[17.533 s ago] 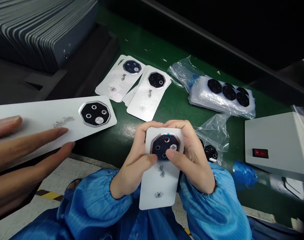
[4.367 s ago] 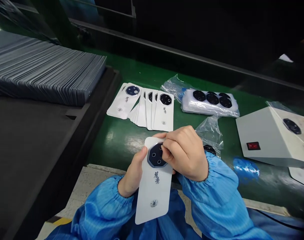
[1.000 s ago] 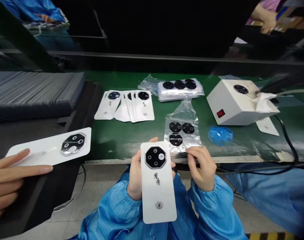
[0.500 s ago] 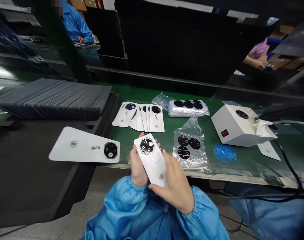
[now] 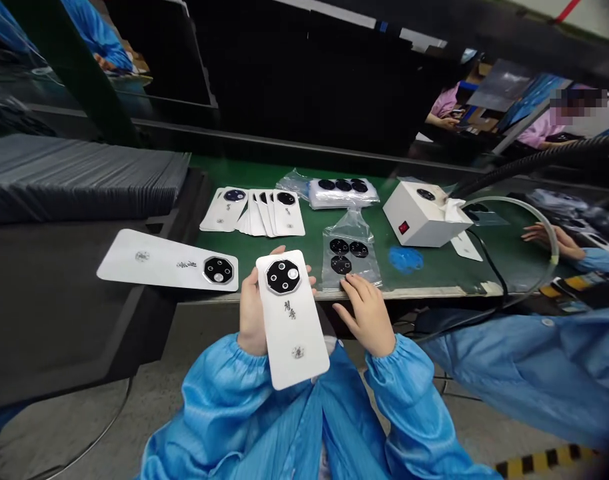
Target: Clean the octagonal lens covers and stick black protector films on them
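Observation:
My left hand (image 5: pixel 253 313) is closed around a white phone back cover (image 5: pixel 297 327), its thumb at the left edge and fingertips showing at the right. That cover has an octagonal black camera plate at the top and dark printed marks below. Over the near edge of a clear plastic bag (image 5: pixel 367 270) reaches my right hand (image 5: pixel 368 317), with nothing in it and the fingers apart. Its fingertips lie beside a black camera lens piece (image 5: pixel 341 265); whether they touch it I cannot tell. Two more black lens pieces (image 5: pixel 349 247) are on the bag.
Another white cover (image 5: pixel 157 260) lies at left before dark grey stacked sheets (image 5: pixel 84 177). Fanned covers (image 5: pixel 289 220), a wrapped pack of lens pieces (image 5: pixel 341 195), blue film (image 5: pixel 405 259) and a white box with a red switch (image 5: pixel 424 213) are on the green bench. A co-worker's hand (image 5: pixel 557 239) is at right.
My right hand has let go of the phone back cover and moved right to the bag. The left hand keeps the cover, now seen whole. The view has shifted right; a co-worker's hand has appeared.

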`<state>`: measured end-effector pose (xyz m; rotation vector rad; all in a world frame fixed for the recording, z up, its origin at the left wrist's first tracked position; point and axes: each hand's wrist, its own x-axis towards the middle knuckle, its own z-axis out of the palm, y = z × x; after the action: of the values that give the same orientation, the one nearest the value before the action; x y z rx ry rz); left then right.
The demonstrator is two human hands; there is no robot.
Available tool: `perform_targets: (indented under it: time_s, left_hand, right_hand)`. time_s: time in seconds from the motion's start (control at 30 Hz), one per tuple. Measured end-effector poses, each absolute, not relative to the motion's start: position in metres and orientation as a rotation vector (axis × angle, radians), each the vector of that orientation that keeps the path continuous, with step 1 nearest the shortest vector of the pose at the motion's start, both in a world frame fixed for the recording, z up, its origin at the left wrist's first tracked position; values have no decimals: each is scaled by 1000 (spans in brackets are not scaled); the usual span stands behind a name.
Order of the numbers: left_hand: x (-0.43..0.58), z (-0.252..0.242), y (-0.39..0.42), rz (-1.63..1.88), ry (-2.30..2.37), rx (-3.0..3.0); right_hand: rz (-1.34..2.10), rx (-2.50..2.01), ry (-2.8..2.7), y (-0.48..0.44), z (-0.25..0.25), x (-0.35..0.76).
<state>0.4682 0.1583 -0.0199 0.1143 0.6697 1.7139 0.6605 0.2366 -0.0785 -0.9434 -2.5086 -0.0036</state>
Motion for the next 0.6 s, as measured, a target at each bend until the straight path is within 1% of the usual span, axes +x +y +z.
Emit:
perform_targets:
  time_s: [0.1, 0.23, 0.4, 0.6]
  left_hand:
    - [476, -13, 143, 1632, 652, 127]
    - [484, -8, 142, 1521, 541, 154]
    - [489, -5, 157, 1486, 435, 122]
    - [490, -1, 170, 1404, 292, 96]
  right_hand:
    - [-3, -989, -2525, 245, -65, 658]
    - [61, -1023, -2540, 276, -46, 652]
    - [260, -1035, -2567, 311, -52, 649]
    - [446, -1057, -2548, 311, -58, 653]
